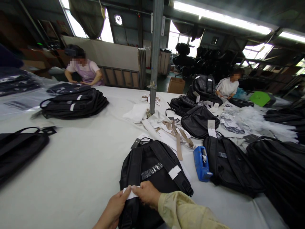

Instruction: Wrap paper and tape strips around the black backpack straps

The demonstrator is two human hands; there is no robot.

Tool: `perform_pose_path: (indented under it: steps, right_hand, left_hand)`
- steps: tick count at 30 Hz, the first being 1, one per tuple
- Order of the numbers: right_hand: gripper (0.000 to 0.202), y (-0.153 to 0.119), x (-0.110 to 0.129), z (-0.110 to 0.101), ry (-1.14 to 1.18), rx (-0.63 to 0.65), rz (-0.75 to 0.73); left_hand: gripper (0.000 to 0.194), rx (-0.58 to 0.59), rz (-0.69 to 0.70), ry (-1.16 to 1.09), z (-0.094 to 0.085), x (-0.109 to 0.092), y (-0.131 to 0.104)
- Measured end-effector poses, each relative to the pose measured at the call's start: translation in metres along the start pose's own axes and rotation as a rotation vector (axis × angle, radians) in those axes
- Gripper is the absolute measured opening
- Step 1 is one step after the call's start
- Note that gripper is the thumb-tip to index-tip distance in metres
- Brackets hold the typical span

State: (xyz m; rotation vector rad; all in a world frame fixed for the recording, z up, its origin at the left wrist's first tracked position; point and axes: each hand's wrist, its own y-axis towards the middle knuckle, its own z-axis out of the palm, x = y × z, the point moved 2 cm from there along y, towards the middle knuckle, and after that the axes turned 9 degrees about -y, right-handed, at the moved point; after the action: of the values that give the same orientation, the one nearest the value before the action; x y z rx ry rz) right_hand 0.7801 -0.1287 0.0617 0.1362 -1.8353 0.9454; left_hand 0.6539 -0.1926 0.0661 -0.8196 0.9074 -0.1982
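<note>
A black backpack (156, 183) lies in front of me, its two shoulder straps facing up. Both hands meet at the strap on its left side, where a white paper wrap (132, 192) goes around it. My left hand (113, 205) is closed, its thumb pressing the wrap's left part. From the right, my right hand (149, 194) pinches the same wrap, thumb almost touching the other thumb. Another white wrap (174, 172) sits on the right strap. Between the straps shows a shiny clear-plastic-covered band (152, 171). A dark hang tag (135, 143) lies by the top handle.
Right of the backpack stands a blue tape dispenser (201, 163), beside another black backpack (228, 162). Paper strips (177, 132) lie around a metal post (156, 57). Stacked backpacks (76, 103) are at far left. Two people work across the white table (71, 171).
</note>
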Motion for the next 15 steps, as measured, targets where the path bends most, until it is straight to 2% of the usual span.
perform_pose_path:
  steps: [3,8,10,13,15]
  right_hand:
    - [0.036,-0.001,-0.004,-0.003,-0.025,0.099,0.096]
    - [0.031,0.004,-0.004,-0.004,-0.217,-0.118,-0.053]
    - [0.034,0.006,-0.007,-0.001,-0.312,-0.163,-0.094]
    - [0.033,0.005,-0.009,-0.001,-0.33,-0.117,-0.046]
    - [0.032,0.0,-0.006,-0.012,-0.326,-0.055,-0.051]
  left_hand:
    - [0.033,-0.004,0.023,0.049,0.0,0.0,-0.002]
    - [0.047,0.112,-0.084,-0.028,0.0,0.004,-0.007]
    - [0.052,0.079,-0.059,0.057,-0.002,0.007,-0.005]
    - [0.051,-0.013,0.016,0.163,-0.006,0.008,0.001]
    - [0.046,0.001,-0.04,0.102,-0.006,0.007,0.001]
